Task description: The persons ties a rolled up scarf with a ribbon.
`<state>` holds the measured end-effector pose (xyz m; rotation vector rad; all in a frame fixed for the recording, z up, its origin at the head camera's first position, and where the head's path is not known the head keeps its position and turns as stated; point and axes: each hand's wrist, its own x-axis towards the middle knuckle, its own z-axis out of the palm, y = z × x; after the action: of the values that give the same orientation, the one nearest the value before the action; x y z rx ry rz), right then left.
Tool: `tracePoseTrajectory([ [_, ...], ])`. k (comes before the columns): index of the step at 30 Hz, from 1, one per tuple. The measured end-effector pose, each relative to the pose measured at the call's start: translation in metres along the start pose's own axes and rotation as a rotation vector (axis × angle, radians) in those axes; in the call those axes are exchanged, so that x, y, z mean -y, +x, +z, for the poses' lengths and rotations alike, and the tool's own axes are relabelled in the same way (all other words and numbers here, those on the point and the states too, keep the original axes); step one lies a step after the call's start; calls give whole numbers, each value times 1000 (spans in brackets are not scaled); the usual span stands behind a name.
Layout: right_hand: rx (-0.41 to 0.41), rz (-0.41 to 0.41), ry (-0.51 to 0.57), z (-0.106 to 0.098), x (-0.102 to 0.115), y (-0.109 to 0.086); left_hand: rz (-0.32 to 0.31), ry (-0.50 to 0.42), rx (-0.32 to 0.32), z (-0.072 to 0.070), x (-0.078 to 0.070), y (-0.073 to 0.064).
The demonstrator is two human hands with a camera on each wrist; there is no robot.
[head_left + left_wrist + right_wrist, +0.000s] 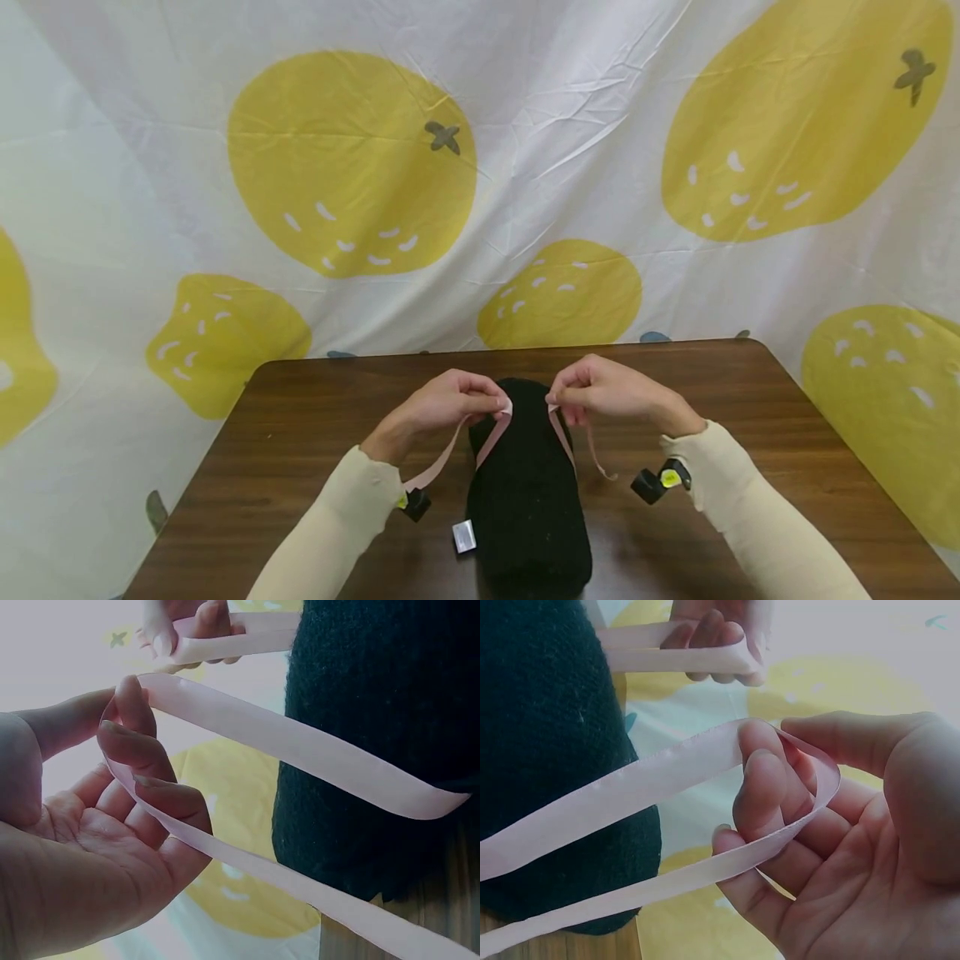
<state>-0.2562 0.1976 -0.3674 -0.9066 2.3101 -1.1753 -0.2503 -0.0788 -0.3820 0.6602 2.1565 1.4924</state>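
Note:
A long black fabric bundle (528, 500) with a fuzzy surface lies on the table, its length running away from me. A pink ribbon (492, 442) comes up along both its sides. My left hand (442, 404) pinches the ribbon's left part between thumb and fingertips, above the bundle's far half. Opposite it, my right hand (618, 392) pinches the right part the same way. In both wrist views the ribbon (300, 742) bends round the fingers, with one length running to the bundle (547, 735) and a loose tail hanging down. A gap separates the two hands.
A white label (464, 537) sticks out from the bundle's left side. The brown wooden table (315, 442) ends at a white curtain (525, 192) with yellow fruit prints. Small black cameras (648, 486) hang at both wrists.

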Motion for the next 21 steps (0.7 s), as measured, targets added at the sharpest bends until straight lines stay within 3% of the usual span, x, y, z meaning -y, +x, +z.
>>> tracePoseTrajectory([
  [13,-19,5,5,5,5,7,20,-74,38,7,-1,7],
  [21,-34,14,-3,8,8,13,6,-61,31,11,-2,10],
])
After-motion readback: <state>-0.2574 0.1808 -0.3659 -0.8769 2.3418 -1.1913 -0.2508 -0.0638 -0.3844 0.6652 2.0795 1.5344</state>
